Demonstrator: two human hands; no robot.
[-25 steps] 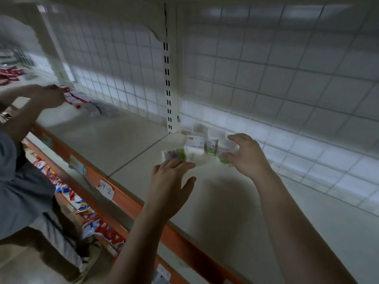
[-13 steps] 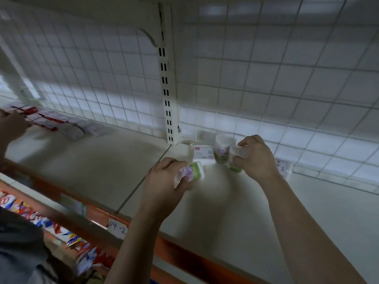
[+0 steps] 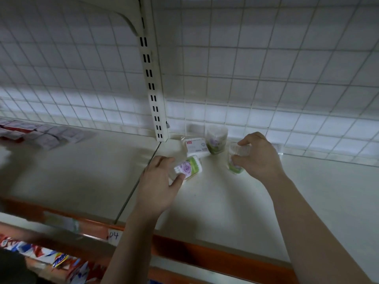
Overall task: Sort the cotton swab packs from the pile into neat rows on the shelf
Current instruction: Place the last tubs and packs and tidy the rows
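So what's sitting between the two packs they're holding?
Nothing: in the head view, only bare shelf separates the left hand's pack from the right hand's cup. A box and tub sit further back.

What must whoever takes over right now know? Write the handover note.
Left hand grips a rose-label swab tub tipped on its side.
Right hand grips a clear swab tub, upright.
On the shelf, at the back by the wire grid: a white swab box and a round swab tub, close together; no neat row yet.
Left to do: line both held tubs up beside them.
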